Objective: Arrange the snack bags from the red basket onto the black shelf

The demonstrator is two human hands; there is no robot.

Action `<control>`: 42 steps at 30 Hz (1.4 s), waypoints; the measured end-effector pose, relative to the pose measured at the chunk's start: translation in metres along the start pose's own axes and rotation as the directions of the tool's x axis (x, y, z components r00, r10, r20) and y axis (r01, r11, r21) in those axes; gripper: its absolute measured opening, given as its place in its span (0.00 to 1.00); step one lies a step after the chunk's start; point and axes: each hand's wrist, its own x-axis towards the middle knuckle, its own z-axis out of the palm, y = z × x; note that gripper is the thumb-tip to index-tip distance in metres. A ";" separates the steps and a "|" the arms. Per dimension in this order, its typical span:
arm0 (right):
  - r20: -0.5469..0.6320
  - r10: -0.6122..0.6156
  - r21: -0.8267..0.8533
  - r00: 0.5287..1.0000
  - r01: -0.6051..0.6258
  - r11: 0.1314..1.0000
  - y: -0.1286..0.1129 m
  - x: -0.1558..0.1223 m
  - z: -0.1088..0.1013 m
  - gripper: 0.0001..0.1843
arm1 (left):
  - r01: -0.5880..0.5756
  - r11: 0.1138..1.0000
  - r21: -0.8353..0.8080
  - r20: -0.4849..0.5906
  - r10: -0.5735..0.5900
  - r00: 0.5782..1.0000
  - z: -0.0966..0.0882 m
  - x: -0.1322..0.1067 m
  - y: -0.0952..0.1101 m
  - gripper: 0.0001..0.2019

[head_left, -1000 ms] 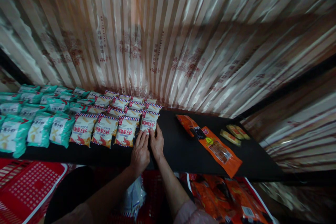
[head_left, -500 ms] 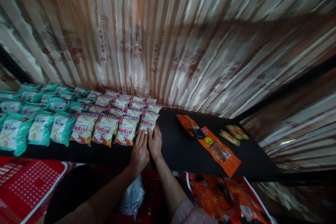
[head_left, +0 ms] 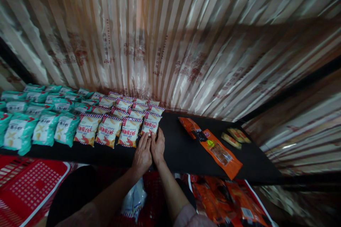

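My left hand (head_left: 142,153) and my right hand (head_left: 158,146) are side by side at the lower part of a white-and-yellow snack bag (head_left: 150,124), the rightmost of the front row. Both hands have their fingers closed against this bag, the left at its bottom edge and the right along its right side. To its left, a matching snack bag (head_left: 130,131) stands in line with others, and more rows lie behind. Teal snack bags (head_left: 44,127) fill the shelf's left end. The underside of the held bag is hidden by my fingers.
On the black shelf (head_left: 183,152) lie orange packets (head_left: 220,152) and small yellow packs (head_left: 231,140). Below are a red basket (head_left: 34,184), orange packets in a basket (head_left: 223,198), and a plastic-wrapped bundle (head_left: 134,198). A pleated curtain (head_left: 149,42) hangs behind.
The view has shifted slightly. Both hands stay at the same snack bag, which keeps its place at the end of the front row.
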 end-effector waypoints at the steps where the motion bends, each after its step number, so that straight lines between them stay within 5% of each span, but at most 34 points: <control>1: -0.004 0.008 -0.006 1.000 -0.008 1.000 0.000 -0.002 0.000 0.32 | -0.004 1.000 -0.007 -0.001 0.004 1.000 -0.001 0.000 0.000 0.22; 23: -0.063 -0.096 0.022 0.993 0.098 0.995 -0.012 -0.064 -0.020 0.19 | -0.005 0.998 -0.068 -0.015 0.004 1.000 -0.021 -0.039 0.008 0.17; 42: 0.038 -0.156 0.166 0.987 0.148 0.975 -0.030 -0.143 -0.036 0.22 | -0.084 0.988 -0.132 0.061 0.093 0.994 -0.058 -0.101 0.019 0.13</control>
